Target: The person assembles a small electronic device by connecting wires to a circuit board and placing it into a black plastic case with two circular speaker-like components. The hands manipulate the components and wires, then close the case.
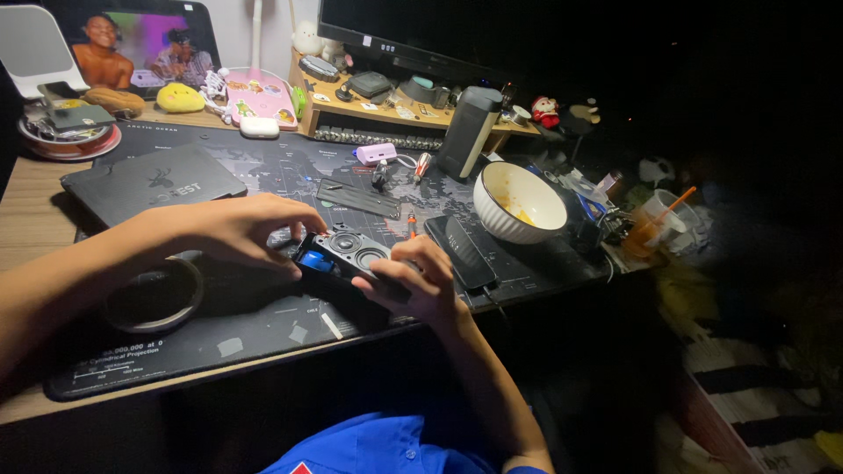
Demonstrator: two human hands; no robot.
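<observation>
A small black device (351, 253) with two round speaker-like openings and a blue part at its left end lies on a dark desk mat (263, 325). My right hand (417, 283) grips its right end from below. My left hand (250, 230) rests on its left end, fingers curled over the blue part. A black phone (461, 253) lies just right of my right hand.
A white bowl (520, 204) with food remains stands to the right, a closed black laptop (149, 183) to the left, a tape roll (154, 294) near my left forearm. A monitor stand (386, 110) with clutter runs along the back. A plastic cup with straw (654, 224) sits far right.
</observation>
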